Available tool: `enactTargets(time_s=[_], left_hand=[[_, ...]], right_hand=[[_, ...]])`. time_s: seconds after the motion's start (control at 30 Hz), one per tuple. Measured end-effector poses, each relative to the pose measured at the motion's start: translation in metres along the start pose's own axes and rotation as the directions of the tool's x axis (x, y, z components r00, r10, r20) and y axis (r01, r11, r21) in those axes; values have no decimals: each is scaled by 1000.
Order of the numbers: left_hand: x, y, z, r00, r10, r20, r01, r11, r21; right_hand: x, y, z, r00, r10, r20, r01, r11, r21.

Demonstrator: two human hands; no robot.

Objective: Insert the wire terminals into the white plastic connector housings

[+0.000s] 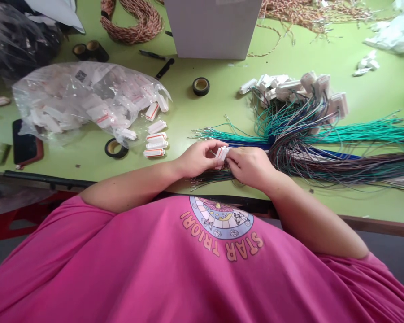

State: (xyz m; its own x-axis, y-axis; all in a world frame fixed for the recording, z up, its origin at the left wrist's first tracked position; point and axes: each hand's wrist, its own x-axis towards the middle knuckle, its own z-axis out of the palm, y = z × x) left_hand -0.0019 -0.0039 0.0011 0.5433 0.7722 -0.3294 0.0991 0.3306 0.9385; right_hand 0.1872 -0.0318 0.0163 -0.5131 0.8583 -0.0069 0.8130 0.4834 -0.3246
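My left hand [199,158] is closed on a small white connector housing [221,153] with an orange stripe, holding it just above the table's near edge. Against the housing's right side, my right hand [250,165] has its fingers pinched together; what they grip is too hidden to make out. Thin wires with metal-tipped ends, green [215,133] and dark [202,180], lie behind and below the hands. To the left, several more white housings [156,146] are lined up in a short column.
A clear plastic bag [77,96] of housings lies left, near a phone [27,142] and black tape rolls [116,148], [201,86]. Wired connectors [289,87] and a wire bundle [349,163] spread right. A grey box [213,29] stands behind; a knife [164,68] lies beside it.
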Motion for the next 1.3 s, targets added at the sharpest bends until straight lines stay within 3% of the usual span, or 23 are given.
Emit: enactTargets(time_s=[0.2, 0.43, 0.63, 0.7, 0.8, 0.9, 1.0, 1.17, 1.3], left_hand=[[0, 6, 1, 998, -22, -65, 11, 987, -160], [2, 3, 6, 997, -23, -73, 12, 990, -141], [2, 4, -6, 998, 47, -40, -46, 999, 8], [0, 3, -10, 998, 54, 9, -55, 991, 122], [-2, -1, -12, 998, 26, 55, -39, 970, 241], [-2, -3, -11, 998, 44, 45, -55, 956, 290], [-2, -2, -10, 998, 50, 42, -60, 955, 290], [-3, -1, -9, 998, 51, 44, -60, 964, 259], [-4, 0, -7, 999, 25, 33, -30, 987, 157]], right_hand=[[2, 4, 7, 981, 95, -170, -62, 979, 194], [2, 5, 14, 991, 25, -135, -10, 993, 114], [7, 23, 4, 988, 89, -124, -42, 940, 338], [9, 32, 1, 973, 152, -175, -97, 952, 291], [12, 39, 2, 972, 154, -180, -144, 987, 67], [14, 38, 5, 989, 102, -109, -108, 993, -56], [15, 37, 6, 993, 60, -105, -68, 995, -70], [11, 37, 3, 953, 122, -277, -96, 990, 107], [7, 29, -3, 927, 197, -319, -102, 951, 291]])
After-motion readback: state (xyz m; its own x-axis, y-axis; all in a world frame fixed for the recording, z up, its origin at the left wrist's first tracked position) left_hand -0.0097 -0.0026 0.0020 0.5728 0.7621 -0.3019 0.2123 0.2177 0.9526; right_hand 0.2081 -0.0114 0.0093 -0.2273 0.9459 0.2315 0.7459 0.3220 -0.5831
